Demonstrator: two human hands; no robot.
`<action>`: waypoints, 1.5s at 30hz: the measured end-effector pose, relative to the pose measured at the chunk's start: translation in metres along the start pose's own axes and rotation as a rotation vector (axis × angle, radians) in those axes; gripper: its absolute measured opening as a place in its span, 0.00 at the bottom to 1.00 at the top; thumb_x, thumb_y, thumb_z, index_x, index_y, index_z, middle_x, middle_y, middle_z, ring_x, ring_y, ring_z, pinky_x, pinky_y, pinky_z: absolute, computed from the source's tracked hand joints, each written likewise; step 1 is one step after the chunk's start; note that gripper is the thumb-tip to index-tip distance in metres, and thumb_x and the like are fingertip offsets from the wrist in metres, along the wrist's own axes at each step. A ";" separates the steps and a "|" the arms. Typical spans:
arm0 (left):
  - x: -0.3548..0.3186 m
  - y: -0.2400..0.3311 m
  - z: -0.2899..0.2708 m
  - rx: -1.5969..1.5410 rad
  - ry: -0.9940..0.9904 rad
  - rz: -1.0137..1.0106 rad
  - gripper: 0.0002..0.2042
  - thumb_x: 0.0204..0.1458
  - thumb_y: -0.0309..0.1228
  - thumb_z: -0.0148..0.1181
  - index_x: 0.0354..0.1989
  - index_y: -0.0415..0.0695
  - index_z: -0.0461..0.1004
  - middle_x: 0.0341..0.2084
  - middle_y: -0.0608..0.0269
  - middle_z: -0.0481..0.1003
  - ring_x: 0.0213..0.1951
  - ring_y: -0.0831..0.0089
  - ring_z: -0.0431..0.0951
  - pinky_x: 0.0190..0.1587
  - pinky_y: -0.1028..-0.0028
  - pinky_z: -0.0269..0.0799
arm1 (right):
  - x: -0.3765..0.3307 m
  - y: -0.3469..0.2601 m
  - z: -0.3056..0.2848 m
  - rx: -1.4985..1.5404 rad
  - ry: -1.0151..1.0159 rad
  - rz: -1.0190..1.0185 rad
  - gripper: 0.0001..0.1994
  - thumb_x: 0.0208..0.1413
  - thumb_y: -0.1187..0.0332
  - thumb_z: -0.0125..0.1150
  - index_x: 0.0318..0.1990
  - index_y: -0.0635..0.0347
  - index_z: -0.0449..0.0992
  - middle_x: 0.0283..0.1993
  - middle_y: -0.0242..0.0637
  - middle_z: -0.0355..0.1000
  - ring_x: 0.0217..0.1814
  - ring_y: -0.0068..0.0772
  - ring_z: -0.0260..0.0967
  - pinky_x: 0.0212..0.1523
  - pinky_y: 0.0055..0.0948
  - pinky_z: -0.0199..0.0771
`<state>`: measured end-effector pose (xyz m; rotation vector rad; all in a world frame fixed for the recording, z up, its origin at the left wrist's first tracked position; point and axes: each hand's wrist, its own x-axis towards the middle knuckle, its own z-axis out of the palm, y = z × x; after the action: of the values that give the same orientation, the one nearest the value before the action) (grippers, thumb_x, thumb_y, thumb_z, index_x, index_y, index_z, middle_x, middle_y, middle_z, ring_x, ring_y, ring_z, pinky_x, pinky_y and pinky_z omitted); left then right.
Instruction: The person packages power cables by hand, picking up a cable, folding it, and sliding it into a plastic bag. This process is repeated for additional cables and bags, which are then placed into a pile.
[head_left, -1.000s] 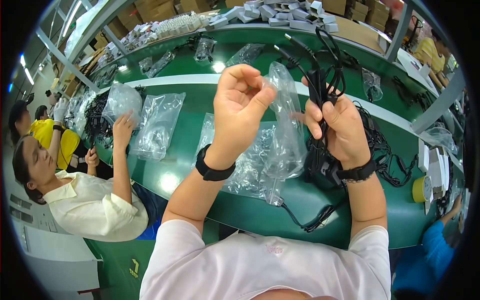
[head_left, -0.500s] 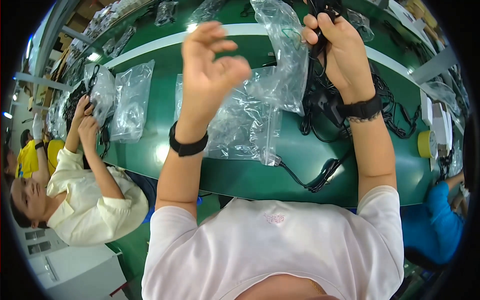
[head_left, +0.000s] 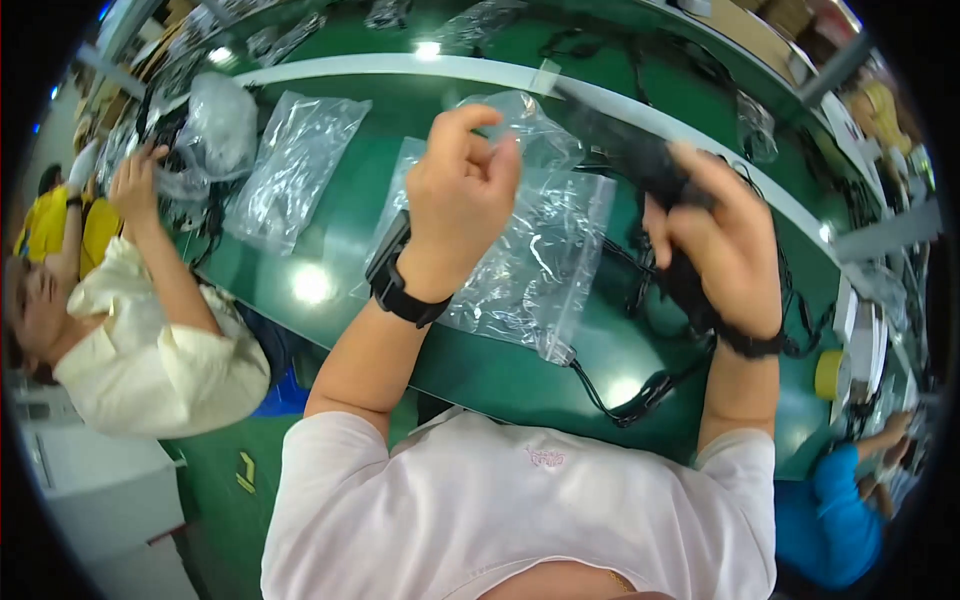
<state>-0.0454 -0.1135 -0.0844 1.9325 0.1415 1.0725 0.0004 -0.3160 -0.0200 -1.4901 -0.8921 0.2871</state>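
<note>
My left hand has its fingers curled and closed against a crumpled clear plastic bag; the exact grip is partly hidden. Under it, a larger clear zip bag lies flat on the green table. My right hand is blurred by motion, its fingers around a black cable bundle that is smeared too. Beneath that hand more black cords lie in a heap. Close to the table's front edge, a black cord reaches from the zip bag's lower corner.
Another clear bag lies to the left, beside a person in a pale yellow shirt handling cables. A yellow tape roll and white boxes stand at right, near a person in blue. A white strip crosses the table's far side.
My left hand has gone from spread fingers to curled ones, by the crumpled bag. That bag has moved left, away from my right hand, which has come lower with the black cable bundle.
</note>
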 end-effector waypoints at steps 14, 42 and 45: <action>0.004 0.027 -0.024 -0.436 -0.072 -0.366 0.06 0.45 0.23 0.58 0.32 0.35 0.72 0.12 0.72 0.68 0.13 0.90 0.61 0.14 0.87 0.53 | 0.003 0.032 0.003 -0.683 -0.018 -0.090 0.21 0.45 0.83 0.47 0.51 0.64 0.64 0.29 0.43 0.66 0.26 0.33 0.64 0.32 0.26 0.66; -0.045 0.017 0.021 -0.108 -0.252 -0.236 0.06 0.53 0.24 0.51 0.37 0.35 0.71 0.24 0.69 0.70 0.24 0.84 0.66 0.26 0.84 0.62 | 0.012 0.073 -0.003 0.876 -0.304 0.260 0.33 0.41 0.82 0.55 0.58 0.77 0.50 0.44 0.37 0.61 0.39 0.13 0.60 0.29 0.14 0.61; -0.051 0.006 0.026 -0.204 -0.175 -0.095 0.07 0.54 0.24 0.51 0.37 0.34 0.70 0.25 0.67 0.69 0.22 0.86 0.63 0.23 0.87 0.59 | 0.010 0.063 -0.002 0.854 -0.423 0.171 0.35 0.40 0.85 0.55 0.58 0.79 0.47 0.55 0.46 0.57 0.53 0.26 0.58 0.45 0.20 0.64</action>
<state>-0.0598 -0.1582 -0.1181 1.8063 0.0248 0.8181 0.0307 -0.3036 -0.0747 -0.7069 -0.8113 1.0011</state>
